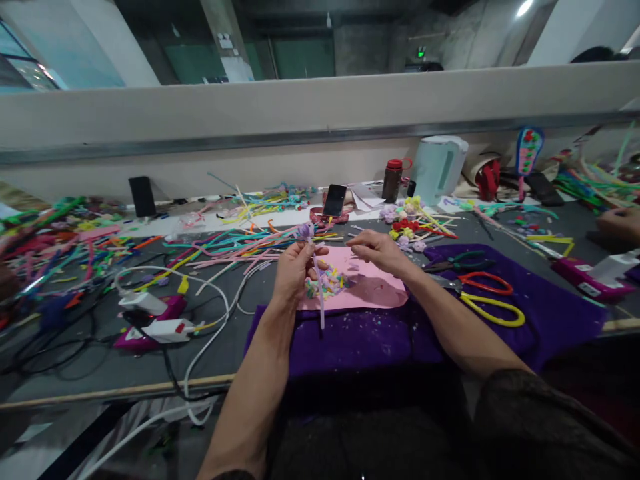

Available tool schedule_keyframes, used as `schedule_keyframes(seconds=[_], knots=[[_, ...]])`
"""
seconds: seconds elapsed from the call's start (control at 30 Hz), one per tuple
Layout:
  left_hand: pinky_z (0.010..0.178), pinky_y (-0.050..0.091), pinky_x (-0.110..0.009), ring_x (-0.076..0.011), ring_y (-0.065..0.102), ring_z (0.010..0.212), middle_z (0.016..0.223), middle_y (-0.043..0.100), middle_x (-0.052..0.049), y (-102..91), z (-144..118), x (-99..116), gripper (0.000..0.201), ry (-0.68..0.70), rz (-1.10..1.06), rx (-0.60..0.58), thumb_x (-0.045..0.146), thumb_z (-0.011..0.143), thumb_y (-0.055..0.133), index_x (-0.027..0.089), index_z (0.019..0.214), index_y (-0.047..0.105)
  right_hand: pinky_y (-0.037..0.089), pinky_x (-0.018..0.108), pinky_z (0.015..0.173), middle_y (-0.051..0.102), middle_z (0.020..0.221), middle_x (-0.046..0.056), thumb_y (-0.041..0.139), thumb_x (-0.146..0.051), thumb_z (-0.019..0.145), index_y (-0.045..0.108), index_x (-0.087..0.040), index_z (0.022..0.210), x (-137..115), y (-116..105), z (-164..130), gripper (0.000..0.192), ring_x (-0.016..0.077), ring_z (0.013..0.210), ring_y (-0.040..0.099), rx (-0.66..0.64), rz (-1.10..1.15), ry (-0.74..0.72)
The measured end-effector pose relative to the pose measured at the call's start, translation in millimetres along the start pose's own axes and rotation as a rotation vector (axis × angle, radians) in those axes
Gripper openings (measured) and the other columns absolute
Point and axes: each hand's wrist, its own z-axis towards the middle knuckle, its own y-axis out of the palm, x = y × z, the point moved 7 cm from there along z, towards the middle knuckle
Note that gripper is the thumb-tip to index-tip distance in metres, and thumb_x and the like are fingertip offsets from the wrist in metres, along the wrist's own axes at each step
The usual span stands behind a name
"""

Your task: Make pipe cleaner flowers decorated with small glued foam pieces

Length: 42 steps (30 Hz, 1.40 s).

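Bench layout — frame centre

Paper sheet (373,283) on cloth (550,307); scissors (487,297) right of it; phone (335,199) behind — kettle (439,167) upper right.

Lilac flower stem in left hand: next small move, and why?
Probably bring the right hand across to the flower stem and pinch it just below the bloom. The left hand holds the stem upright over the pink sheet, with its tail hanging free. The right hand hovers close beside it with fingers loosely curled, seemingly holding nothing, so it is free to steady or twist the stem.
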Motion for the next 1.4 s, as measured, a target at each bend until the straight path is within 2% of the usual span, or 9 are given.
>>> schedule_keyframes(seconds=[0.17, 0.27, 0.37, 0.47, 0.63, 0.77, 0.93, 1.23, 1.4], knots=[[0.028, 0.029, -0.014, -0.0058, 0.051, 0.036, 0.071, 0.067, -0.006, 2.7, -1, -2, 0.029, -0.039, -0.024, -0.016, 0.039, 0.069, 0.061, 0.013, 0.074, 0.05, 0.044, 0.026, 0.066, 0.06, 0.084, 0.004, 0.053, -0.031, 0.079, 0.068, -0.019, 0.086, -9, -18, 1, 0.021, 0.0136, 0.074, 0.055, 0.12, 0.009, -0.069], [0.028, 0.028, -0.014, -0.0051, 0.049, 0.034, 0.063, 0.066, -0.004, 3.3, -2, -4, 0.028, -0.095, -0.036, -0.033, 0.038, 0.069, 0.061, 0.012, 0.071, 0.052, 0.041, 0.024, 0.056, 0.061, 0.073, 0.001, 0.052, -0.032, 0.077, 0.066, -0.018, 0.092, 9, -43, -5, 0.024, 0.0115, 0.06, 0.053, 0.188, -0.004, 0.066], [0.027, 0.025, -0.014, -0.0035, 0.042, 0.029, 0.052, 0.062, -0.001, 6.6, -3, -7, 0.027, -0.145, -0.037, -0.092, 0.038, 0.07, 0.06, 0.011, 0.069, 0.056, 0.036, 0.022, 0.048, 0.058, 0.059, 0.0, 0.049, -0.035, 0.077, 0.066, -0.015, 0.082, 40, -63, -20, 0.027, 0.011, 0.049, 0.049, 0.124, -0.124, 0.265], [0.026, 0.023, -0.014, -0.003, 0.038, 0.026, 0.046, 0.058, 0.0, 10.6, -4, -9, 0.028, -0.172, -0.044, -0.14, 0.037, 0.071, 0.059, 0.01, 0.067, 0.058, 0.034, 0.023, 0.051, 0.06, 0.059, 0.002, 0.05, -0.037, 0.075, 0.065, -0.016, 0.067, 65, -74, -36, 0.028, 0.0133, 0.055, 0.053, 0.021, -0.444, 0.384], [0.028, 0.026, -0.014, -0.005, 0.043, 0.03, 0.046, 0.058, -0.001, 14.1, -5, -13, 0.025, -0.198, -0.064, -0.145, 0.035, 0.069, 0.061, 0.01, 0.068, 0.057, 0.033, 0.024, 0.053, 0.063, 0.062, 0.005, 0.056, -0.053, 0.066, 0.067, -0.019, 0.062, 95, -59, -50, 0.036, 0.017, 0.062, 0.055, -0.193, -0.706, 0.606], [0.028, 0.028, -0.014, -0.0052, 0.046, 0.033, 0.053, 0.062, -0.003, 16.2, -6, -16, 0.026, -0.194, -0.066, -0.171, 0.036, 0.068, 0.063, 0.011, 0.068, 0.055, 0.032, 0.024, 0.051, 0.063, 0.064, 0.006, 0.063, -0.048, 0.058, 0.066, -0.018, 0.062, 103, -50, -49, 0.03, 0.018, 0.064, 0.055, -0.159, -0.627, 0.672], [0.028, 0.028, -0.014, -0.0047, 0.045, 0.031, 0.054, 0.063, -0.003, 14.7, -6, -17, 0.026, -0.181, -0.06, -0.171, 0.037, 0.069, 0.061, 0.011, 0.068, 0.056, 0.032, 0.024, 0.048, 0.058, 0.058, 0.003, 0.055, -0.042, 0.065, 0.063, -0.017, 0.061, 100, -56, -46, 0.027, 0.016, 0.058, 0.052, -0.033, -0.569, 0.641], [0.026, 0.028, -0.014, -0.0066, 0.048, 0.032, 0.056, 0.063, -0.004, 15.9, -7, -20, 0.026, -0.196, -0.064, -0.178, 0.037, 0.069, 0.062, 0.012, 0.07, 0.056, 0.026, 0.02, 0.04, 0.041, 0.051, -0.005, 0.052, -0.038, 0.066, 0.051, -0.017, 0.063, 83, -58, -44, 0.022, 0.0078, 0.043, 0.036, 0.301, 0.016, 0.518], [0.027, 0.029, -0.014, -0.0072, 0.05, 0.034, 0.059, 0.065, -0.004, 16.0, -8, -20, 0.026, -0.202, -0.066, -0.153, 0.037, 0.069, 0.062, 0.013, 0.071, 0.054, 0.024, 0.019, 0.038, 0.04, 0.058, -0.004, 0.052, -0.044, 0.069, 0.054, -0.017, 0.077, 68, -58, -44, 0.029, 0.0072, 0.045, 0.034, 0.288, 0.184, 0.488]])
